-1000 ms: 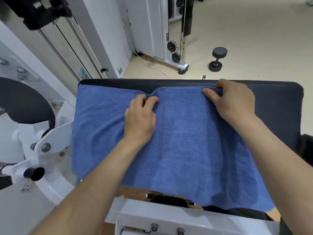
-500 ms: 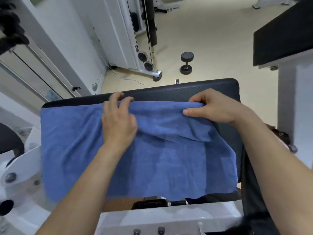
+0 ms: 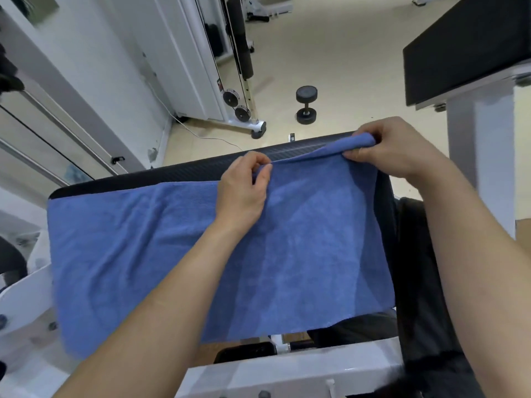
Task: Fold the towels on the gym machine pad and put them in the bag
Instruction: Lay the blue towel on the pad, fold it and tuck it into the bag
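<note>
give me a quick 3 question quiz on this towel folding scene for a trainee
1. True or false: both hands pinch the far edge of the blue terry towel.
2. Which hand lifts its part of the edge higher off the black padded machine pad: A left, B right?
3. Fill in: on the floor beyond the pad lies a black ____.

Key
1. True: left hand and right hand each have a grip on the edge.
2. B.
3. dumbbell.

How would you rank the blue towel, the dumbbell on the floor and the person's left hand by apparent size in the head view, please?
1. blue towel
2. left hand
3. dumbbell, though it lies farther from the camera, so its true size against the hand is unsure.
</note>
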Available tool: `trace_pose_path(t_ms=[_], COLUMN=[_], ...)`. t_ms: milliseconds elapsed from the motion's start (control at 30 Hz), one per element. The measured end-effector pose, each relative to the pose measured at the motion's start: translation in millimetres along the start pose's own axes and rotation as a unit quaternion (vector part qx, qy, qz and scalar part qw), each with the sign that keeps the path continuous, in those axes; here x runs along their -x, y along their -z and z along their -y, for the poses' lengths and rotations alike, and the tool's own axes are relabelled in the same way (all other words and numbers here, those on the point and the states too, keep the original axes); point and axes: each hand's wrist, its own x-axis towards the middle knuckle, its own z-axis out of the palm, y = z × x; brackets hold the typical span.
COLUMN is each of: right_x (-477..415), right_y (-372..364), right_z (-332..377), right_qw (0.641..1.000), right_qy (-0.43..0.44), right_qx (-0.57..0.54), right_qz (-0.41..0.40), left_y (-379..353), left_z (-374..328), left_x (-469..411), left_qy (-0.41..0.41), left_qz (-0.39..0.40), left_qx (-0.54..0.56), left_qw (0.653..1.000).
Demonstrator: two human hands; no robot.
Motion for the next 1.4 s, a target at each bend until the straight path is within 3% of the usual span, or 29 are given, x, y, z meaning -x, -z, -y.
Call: trace_pose_path(t_ms=[100, 167, 300, 367, 433, 567, 667, 800, 900, 1100, 1200, 1400], right_x=[-2.2, -8.1, -10.8, -6.2, -0.7, 6.0, 7.6, 1.6, -2.4, -14.6, -17.3, -20.2], right_y=[-13.3, -20.7, -39.5, -50.7, -61.8, -104.3, -142.7, -173.7, -184.8, -190.3, -192.0, -208.2], right_z=[-12.8, -20.7, -20.3, -19.9, -10.7, 28.0, 55.4, 82.6, 100.1, 119.1, 121.4, 123.5], right_qw=[0.993, 0.987, 0.969, 0.945, 0.93, 0.964, 0.964, 0.946, 0.914, 0.881, 0.889, 0.907], right_qy=[-0.039, -0.062, -0.051, -0.013, 0.043, 0.148, 0.207, 0.218, 0.212, 0.179, 0.168, 0.212], right_qx=[-0.1, -0.09, 0.071, 0.171, 0.196, 0.135, 0.156, 0.237, 0.346, 0.435, 0.425, 0.349], right_qz=[-0.059, -0.116, -0.232, -0.277, -0.307, -0.172, -0.067, -0.032, -0.011, 0.045, 0.041, -0.1], left_y=[-3.6, -5.6, -2.9, 10.7, 35.1, 103.7, 156.8, 209.3, 221.0, 238.7, 246.9, 264.0], left_z=[-9.5, -8.4, -0.4, 2.0, 11.4, 53.0, 93.0, 146.6, 164.8, 180.3, 187.4, 196.9], left_x=[-12.0, -18.2, -10.6, 0.2, 11.4, 28.4, 32.3, 31.7, 36.2, 23.9, 18.1, 5.0], left_qy=[-0.039, -0.057, -0.068, -0.087, -0.086, -0.012, 0.046, 0.114, 0.1, 0.109, 0.128, 0.129], left_qz=[-0.041, -0.065, -0.02, -0.032, -0.067, -0.123, -0.135, -0.086, -0.054, -0.096, -0.089, -0.163], left_qx=[-0.056, -0.101, -0.11, -0.088, -0.085, -0.137, -0.209, -0.286, -0.299, -0.282, -0.275, -0.266], left_qw=[0.997, 0.991, 0.991, 0.992, 0.99, 0.983, 0.967, 0.948, 0.947, 0.948, 0.949, 0.941])
